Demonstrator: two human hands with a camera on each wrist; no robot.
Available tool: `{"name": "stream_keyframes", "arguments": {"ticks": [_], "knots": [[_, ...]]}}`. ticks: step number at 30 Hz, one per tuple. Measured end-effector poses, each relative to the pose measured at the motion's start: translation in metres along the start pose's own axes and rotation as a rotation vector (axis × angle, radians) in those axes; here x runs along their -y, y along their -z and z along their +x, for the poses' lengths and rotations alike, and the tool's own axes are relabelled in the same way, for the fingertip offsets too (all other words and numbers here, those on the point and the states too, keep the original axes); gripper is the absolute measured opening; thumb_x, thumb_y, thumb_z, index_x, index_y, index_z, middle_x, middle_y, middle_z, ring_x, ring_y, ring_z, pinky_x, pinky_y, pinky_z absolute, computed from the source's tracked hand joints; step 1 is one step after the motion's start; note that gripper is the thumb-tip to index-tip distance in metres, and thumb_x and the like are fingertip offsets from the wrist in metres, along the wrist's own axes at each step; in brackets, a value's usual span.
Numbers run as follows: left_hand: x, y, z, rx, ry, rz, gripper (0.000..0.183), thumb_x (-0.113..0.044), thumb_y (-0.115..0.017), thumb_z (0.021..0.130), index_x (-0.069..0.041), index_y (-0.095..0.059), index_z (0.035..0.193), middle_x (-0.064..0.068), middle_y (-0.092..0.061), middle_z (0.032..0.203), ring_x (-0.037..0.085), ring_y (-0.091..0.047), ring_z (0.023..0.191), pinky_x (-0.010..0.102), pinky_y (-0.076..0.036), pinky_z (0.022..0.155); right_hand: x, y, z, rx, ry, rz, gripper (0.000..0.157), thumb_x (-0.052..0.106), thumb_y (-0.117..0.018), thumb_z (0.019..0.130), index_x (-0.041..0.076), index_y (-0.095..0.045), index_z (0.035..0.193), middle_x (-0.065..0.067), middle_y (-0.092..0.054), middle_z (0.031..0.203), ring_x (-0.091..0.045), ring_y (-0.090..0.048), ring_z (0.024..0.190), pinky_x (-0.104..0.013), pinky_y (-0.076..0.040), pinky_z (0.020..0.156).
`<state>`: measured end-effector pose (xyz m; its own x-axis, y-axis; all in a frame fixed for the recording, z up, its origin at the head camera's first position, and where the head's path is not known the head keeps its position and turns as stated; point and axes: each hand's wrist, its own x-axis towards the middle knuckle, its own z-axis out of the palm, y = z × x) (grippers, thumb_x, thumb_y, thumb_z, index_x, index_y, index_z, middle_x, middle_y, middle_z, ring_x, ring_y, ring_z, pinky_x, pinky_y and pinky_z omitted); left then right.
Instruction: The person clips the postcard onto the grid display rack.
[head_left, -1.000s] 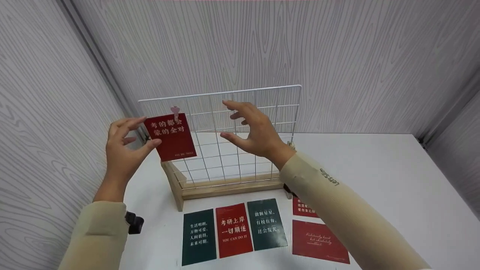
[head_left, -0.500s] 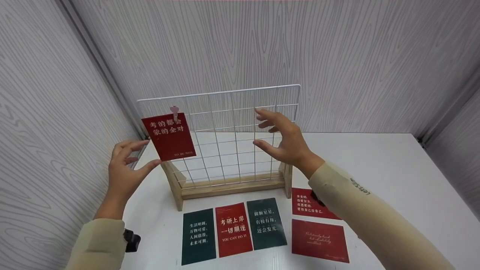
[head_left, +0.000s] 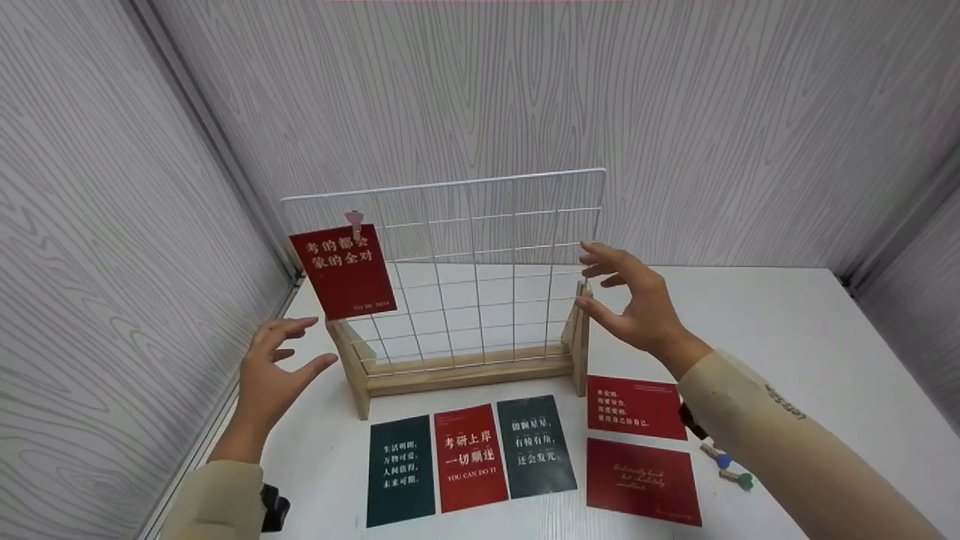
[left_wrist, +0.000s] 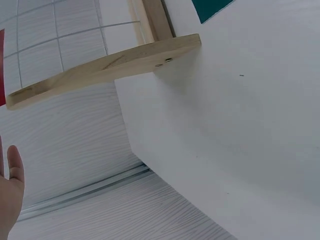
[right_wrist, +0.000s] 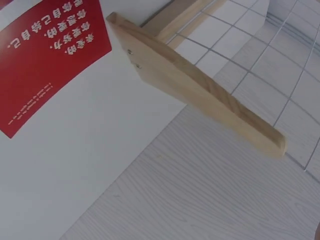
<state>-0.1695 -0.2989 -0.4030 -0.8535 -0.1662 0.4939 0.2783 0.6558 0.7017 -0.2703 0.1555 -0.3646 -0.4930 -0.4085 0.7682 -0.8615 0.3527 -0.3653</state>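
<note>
A red card (head_left: 345, 281) hangs at the left of the white wire grid (head_left: 474, 255), held near its top edge by a pink heart-topped clip (head_left: 355, 223). My left hand (head_left: 271, 386) is below and left of this card, apart from it, fingers and thumb spread with nothing between them. Beside the grid's right edge is my right hand (head_left: 637, 311), also holding nothing, with thumb and fingers apart. Part of the left hand (left_wrist: 9, 195) shows in the left wrist view; the right wrist view catches only a sliver of hand at its edge.
A wooden stand (head_left: 472, 376) supports the grid. Before it lie a dark green card (head_left: 401, 499), a bright red card (head_left: 471, 499) and another green card (head_left: 536, 487). Two red cards (head_left: 637, 409) lie to the right, near small clips with blue (head_left: 724, 461) and green tops (head_left: 745, 481).
My left hand has let go of the hanging card and dropped away from it. My right hand has moved right across the grid, uncovering the right-hand cards and small clips.
</note>
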Motion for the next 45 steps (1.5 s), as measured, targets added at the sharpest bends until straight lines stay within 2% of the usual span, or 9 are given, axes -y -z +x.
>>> {"name": "stream_keyframes", "arguments": {"ticks": [8, 15, 22, 33, 45], "knots": [[0.014, -0.016, -0.018, 0.048, 0.021, -0.01, 0.056, -0.006, -0.083, 0.072, -0.005, -0.061, 0.123, 0.013, -0.054, 0.123, 0.025, -0.049, 0.111, 0.049, -0.044, 0.089, -0.013, 0.014, -0.026, 0.013, -0.089, -0.069, 0.066, 0.011, -0.077, 0.078, 0.011, -0.048, 0.137, -0.007, -0.06, 0.124, -0.02, -0.061, 0.104, -0.039, -0.053, 0.079], [0.024, -0.029, -0.034, 0.096, 0.05, 0.017, 0.058, -0.01, -0.084, 0.073, -0.004, -0.06, 0.125, 0.015, -0.054, 0.125, 0.028, -0.049, 0.113, 0.052, -0.043, 0.09, -0.026, 0.022, -0.051, 0.021, -0.153, -0.116, 0.065, 0.012, -0.076, 0.08, 0.013, -0.048, 0.138, -0.007, -0.06, 0.124, -0.02, -0.061, 0.104, -0.042, -0.053, 0.078], [0.036, -0.042, -0.051, 0.164, 0.137, 0.03, 0.06, -0.01, -0.083, 0.073, -0.006, -0.057, 0.127, 0.012, -0.055, 0.127, 0.027, -0.048, 0.116, 0.049, -0.042, 0.093, -0.039, 0.033, -0.079, 0.027, -0.238, -0.157, 0.067, 0.011, -0.078, 0.078, 0.013, -0.049, 0.139, -0.007, -0.059, 0.127, -0.022, -0.061, 0.105, -0.046, -0.052, 0.077], [0.045, -0.059, -0.072, 0.299, 0.292, 0.025, 0.068, -0.015, -0.083, 0.073, -0.008, -0.053, 0.134, 0.013, -0.053, 0.135, 0.03, -0.046, 0.124, 0.051, -0.037, 0.101, -0.059, 0.055, -0.125, 0.088, -0.406, -0.21, 0.068, 0.016, -0.077, 0.081, 0.018, -0.045, 0.142, -0.012, -0.054, 0.133, -0.029, -0.058, 0.109, -0.054, -0.048, 0.083], [0.058, -0.074, -0.086, 0.399, 0.355, 0.061, 0.078, -0.021, -0.087, 0.068, -0.012, -0.052, 0.137, 0.011, -0.054, 0.134, 0.032, -0.044, 0.127, 0.054, -0.032, 0.103, -0.068, 0.076, -0.166, 0.189, -0.586, -0.228, 0.07, 0.024, -0.072, 0.086, 0.016, -0.038, 0.147, -0.019, -0.043, 0.142, -0.041, -0.051, 0.116, -0.065, -0.038, 0.091]]}}
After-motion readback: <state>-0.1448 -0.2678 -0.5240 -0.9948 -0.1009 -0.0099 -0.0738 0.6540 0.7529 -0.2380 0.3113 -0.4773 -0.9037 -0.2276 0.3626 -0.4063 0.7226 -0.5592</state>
